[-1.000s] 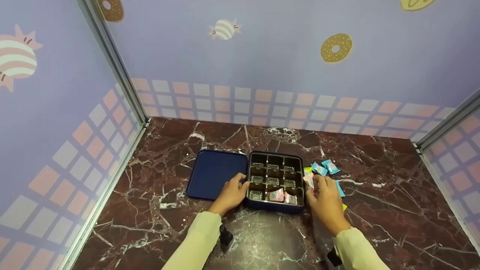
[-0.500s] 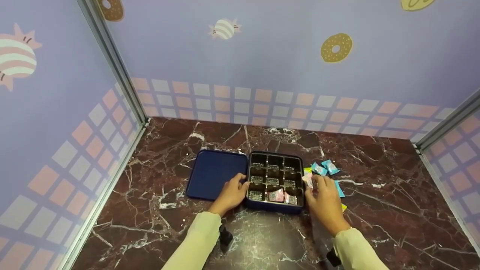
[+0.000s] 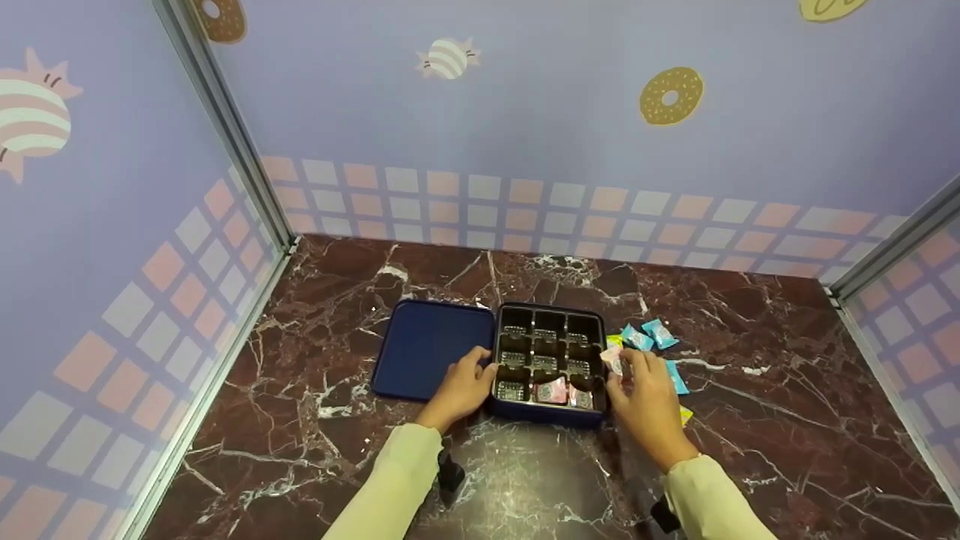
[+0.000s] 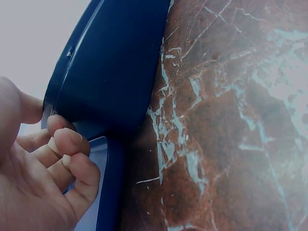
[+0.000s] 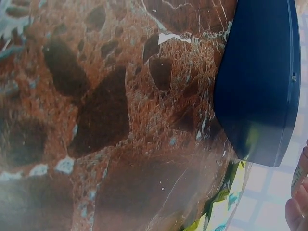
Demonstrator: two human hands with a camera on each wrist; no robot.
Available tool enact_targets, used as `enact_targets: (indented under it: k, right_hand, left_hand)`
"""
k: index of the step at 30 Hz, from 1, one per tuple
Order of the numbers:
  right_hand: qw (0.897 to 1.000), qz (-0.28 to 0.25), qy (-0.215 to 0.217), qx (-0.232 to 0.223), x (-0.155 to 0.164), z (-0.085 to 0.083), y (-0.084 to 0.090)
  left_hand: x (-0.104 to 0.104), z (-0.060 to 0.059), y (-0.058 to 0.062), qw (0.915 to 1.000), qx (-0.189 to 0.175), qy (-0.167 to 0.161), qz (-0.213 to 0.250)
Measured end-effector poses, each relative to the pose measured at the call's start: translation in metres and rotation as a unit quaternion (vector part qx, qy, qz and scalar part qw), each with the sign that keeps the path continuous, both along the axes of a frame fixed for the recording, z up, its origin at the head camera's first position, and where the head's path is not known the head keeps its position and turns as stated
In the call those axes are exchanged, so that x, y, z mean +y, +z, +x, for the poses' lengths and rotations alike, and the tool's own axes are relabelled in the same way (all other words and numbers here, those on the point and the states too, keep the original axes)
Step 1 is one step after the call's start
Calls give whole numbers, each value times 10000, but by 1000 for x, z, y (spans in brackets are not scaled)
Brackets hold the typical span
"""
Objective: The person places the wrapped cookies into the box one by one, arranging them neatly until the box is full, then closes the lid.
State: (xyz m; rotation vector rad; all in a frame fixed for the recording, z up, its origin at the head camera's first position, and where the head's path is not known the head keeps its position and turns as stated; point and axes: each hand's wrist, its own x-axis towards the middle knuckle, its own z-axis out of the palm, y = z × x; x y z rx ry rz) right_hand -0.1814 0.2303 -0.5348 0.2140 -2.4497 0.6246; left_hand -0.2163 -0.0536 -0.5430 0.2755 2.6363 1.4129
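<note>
A dark blue box (image 3: 549, 413) with a grid of compartments stands open on the marble table. Two pink wrapped candies (image 3: 553, 391) lie in its front row. My left hand (image 3: 480, 367) grips the box's left wall; in the left wrist view its curled fingers (image 4: 67, 144) press the box's (image 4: 115, 72) blue side, thumb opposite. My right hand (image 3: 621, 369) pinches a pink-white wrapped candy (image 3: 613, 360) over the box's right rim. The right wrist view shows the box's side (image 5: 260, 82) and a fingertip (image 5: 300, 192) at the frame's edge.
The box's blue lid (image 3: 429, 347) lies flat to the left, touching the box. Loose blue candies (image 3: 649, 335) and a yellow one lie right of the box, partly under my right hand. Patterned walls close the table (image 3: 787, 390) on three sides.
My right hand has shifted slightly left with the pink-white candy, from beside the box to its right rim. The left hand and box have not moved.
</note>
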Motion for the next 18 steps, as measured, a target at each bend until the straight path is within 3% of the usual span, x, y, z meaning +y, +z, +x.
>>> enact_targets:
  k: [13,18]
  right_hand:
    - [9998,67,112,179,-2,-1,-1]
    - [9999,52,111,39,-4,-1,0]
  left_hand:
    - [0,0,1,10000,31,-15,-5]
    - [-1,0,1,10000,-25,-27,-14]
